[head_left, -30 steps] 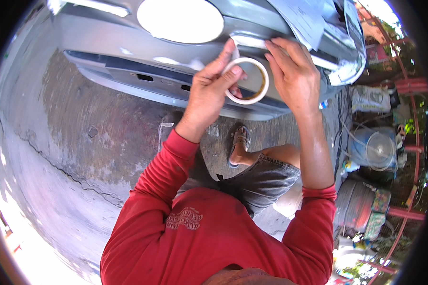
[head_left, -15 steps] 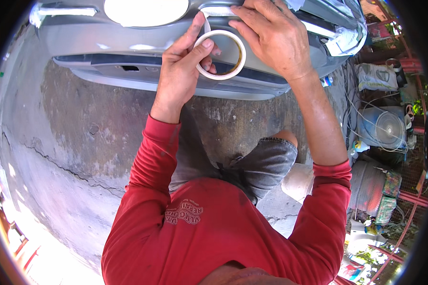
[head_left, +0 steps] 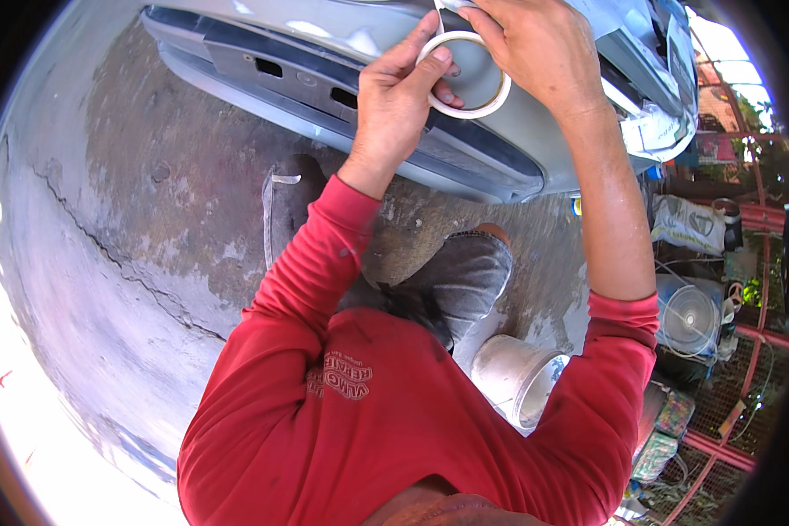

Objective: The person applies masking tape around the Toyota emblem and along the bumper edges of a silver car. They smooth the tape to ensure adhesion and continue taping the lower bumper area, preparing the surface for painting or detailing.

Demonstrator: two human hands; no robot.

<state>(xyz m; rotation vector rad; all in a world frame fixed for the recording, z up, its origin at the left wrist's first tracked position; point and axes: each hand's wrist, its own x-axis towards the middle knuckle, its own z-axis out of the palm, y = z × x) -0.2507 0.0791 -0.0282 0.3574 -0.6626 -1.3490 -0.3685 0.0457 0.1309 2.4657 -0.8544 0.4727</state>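
Bumper (head_left: 311, 88) higher in view, tape roll (head_left: 472, 113) — held

Shirt (head_left: 412, 421), red, long-sleeved; pale outlined print (head_left: 345, 375) in stacked rows, left of centre on the chest; faint dark smudges toward the far hem. Left sleeve (head_left: 302, 276): creased, banded cuff below the wrist. Right sleeve (head_left: 600, 377): cuff higher up the forearm. Shorts (head_left: 456, 276): dark grey, faded, paler toward right edge. Left hand (head_left: 396, 96), right hand (head_left: 548, 57): bare.
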